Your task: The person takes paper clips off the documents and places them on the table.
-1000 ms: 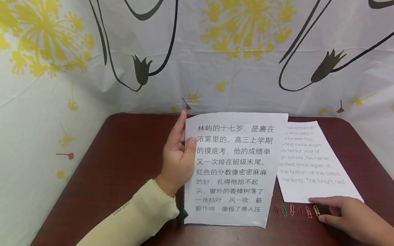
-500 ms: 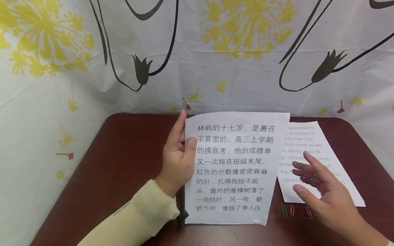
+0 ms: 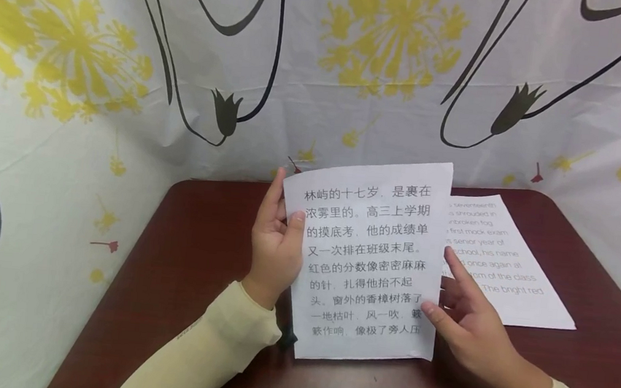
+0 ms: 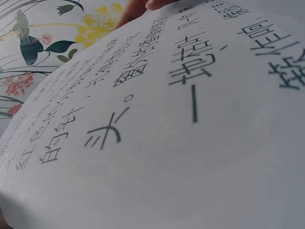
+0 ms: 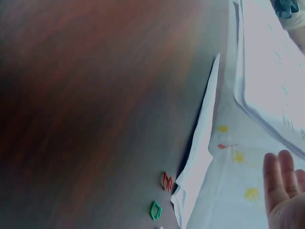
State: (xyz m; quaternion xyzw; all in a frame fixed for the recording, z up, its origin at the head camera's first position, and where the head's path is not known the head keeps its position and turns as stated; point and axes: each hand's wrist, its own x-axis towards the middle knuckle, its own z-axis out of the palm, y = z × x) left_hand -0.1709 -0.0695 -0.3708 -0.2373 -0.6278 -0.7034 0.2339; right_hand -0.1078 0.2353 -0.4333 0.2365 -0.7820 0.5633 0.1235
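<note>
A stack of sheets (image 3: 366, 254) printed with Chinese text stands tilted up over the table. Its left edge is gripped by my left hand (image 3: 278, 246), thumb across the front and fingers behind. At the lower right edge, my right hand (image 3: 476, 332) has its thumb over the front, with some fingers hidden behind the paper. The curved printed face (image 4: 157, 157) fills most of the left wrist view. From the right wrist, the fingers (image 5: 274, 179) of my right hand appear close to the corner of the sheets (image 5: 271, 71). A red paper clip (image 5: 166, 182) and a green paper clip (image 5: 155, 210) lie on the table.
English-printed sheets (image 3: 533, 306) lie on the dark red table (image 3: 207, 234) at the right, partly behind the raised stack. A patterned white cloth (image 3: 279, 49) encloses the back and left side. A dark object (image 3: 288, 339) sits at my left wrist.
My right hand has lifted from beside the paper clips and moved left to the stack's right edge. The stack has risen slightly and its lower right corner has shifted right. My left hand keeps its hold.
</note>
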